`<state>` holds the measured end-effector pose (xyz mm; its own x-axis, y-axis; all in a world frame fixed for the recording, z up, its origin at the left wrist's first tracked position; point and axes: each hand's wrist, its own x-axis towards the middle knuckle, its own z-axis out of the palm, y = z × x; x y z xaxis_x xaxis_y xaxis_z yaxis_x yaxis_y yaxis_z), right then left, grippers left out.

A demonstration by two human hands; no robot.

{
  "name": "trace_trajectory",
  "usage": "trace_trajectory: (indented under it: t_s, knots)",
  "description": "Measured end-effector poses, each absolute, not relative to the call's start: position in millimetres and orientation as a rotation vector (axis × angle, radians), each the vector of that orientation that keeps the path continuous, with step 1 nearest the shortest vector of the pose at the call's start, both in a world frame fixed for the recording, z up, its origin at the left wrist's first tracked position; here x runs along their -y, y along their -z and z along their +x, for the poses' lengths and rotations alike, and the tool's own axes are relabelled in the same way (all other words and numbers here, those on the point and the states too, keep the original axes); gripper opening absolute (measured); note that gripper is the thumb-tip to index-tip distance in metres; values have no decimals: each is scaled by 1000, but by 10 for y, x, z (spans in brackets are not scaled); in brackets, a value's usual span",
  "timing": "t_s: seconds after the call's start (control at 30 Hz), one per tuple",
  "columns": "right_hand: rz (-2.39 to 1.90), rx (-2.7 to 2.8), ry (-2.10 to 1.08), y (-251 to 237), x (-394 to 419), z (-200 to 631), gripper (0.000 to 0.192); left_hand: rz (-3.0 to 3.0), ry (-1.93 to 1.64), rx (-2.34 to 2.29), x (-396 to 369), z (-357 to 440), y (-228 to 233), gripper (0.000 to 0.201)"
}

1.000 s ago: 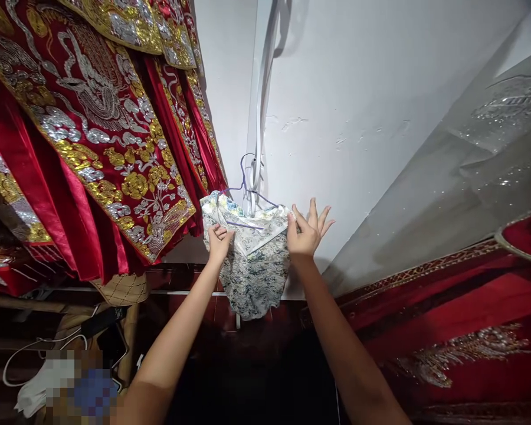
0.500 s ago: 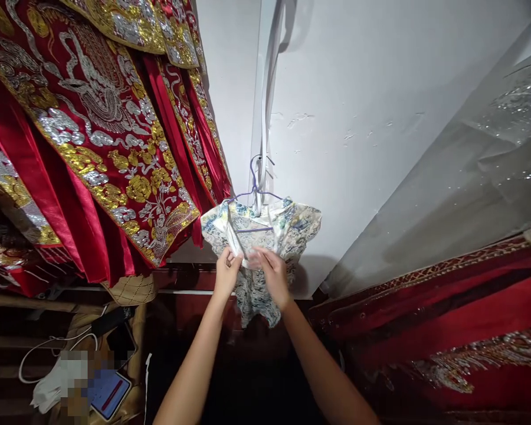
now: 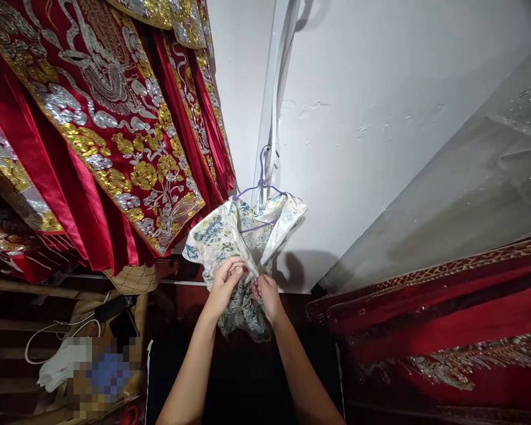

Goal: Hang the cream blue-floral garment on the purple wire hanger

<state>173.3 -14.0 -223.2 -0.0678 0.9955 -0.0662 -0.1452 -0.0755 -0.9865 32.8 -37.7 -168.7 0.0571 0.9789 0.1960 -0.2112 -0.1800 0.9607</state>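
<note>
A small white garment with a blue and yellow flower print (image 3: 223, 233) hangs on a purple wire hanger (image 3: 261, 183) against the white wall. My left hand (image 3: 225, 282) and my right hand (image 3: 265, 290) meet at the garment's front, just below its open neckline. Both pinch the front edges of the fabric together, fingers closed on the cloth. The lower part of the garment hangs down behind my hands.
Red robes with gold and silver embroidery (image 3: 97, 118) hang at the left, close beside the small garment. A silver sequined cloth (image 3: 482, 177) and more red embroidered fabric (image 3: 446, 330) fill the right. White cables (image 3: 48, 342) and clutter lie at the lower left.
My hands moved from the garment's shoulders to its centre front and lower down, pinching the edges together. The left shoulder of the garment now flares outward.
</note>
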Motion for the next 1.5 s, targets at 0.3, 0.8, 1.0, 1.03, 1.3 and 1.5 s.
trace_trajectory:
  t_s: [0.3, 0.8, 1.0, 1.03, 1.3, 1.5]
  knots:
    - [-1162, 1216, -1514, 2078, 404, 1804, 35, 1590, -1332, -1333, 383, 636, 2599, 12]
    - [-884, 1365, -1258, 109, -499, 1895, 31, 1989, -1143, -1150, 174, 521, 1961, 4]
    - [-918, 1436, -1189, 278, -395, 1849, 32, 2031, -1678, -1014, -280, 312, 750, 31]
    - [-921, 1437, -1166, 300, -405, 1850, 31, 2122, -1656, -1021, -329, 309, 595, 25]
    - [-1195, 1402, -1027, 1139, -345, 1863, 25, 1669, -2143, -1225, -468, -55, 540, 16]
    - [-1091, 1452, -1174, 1332, -15, 1846, 31, 485, -1832, -1041, -498, -309, 1434, 25]
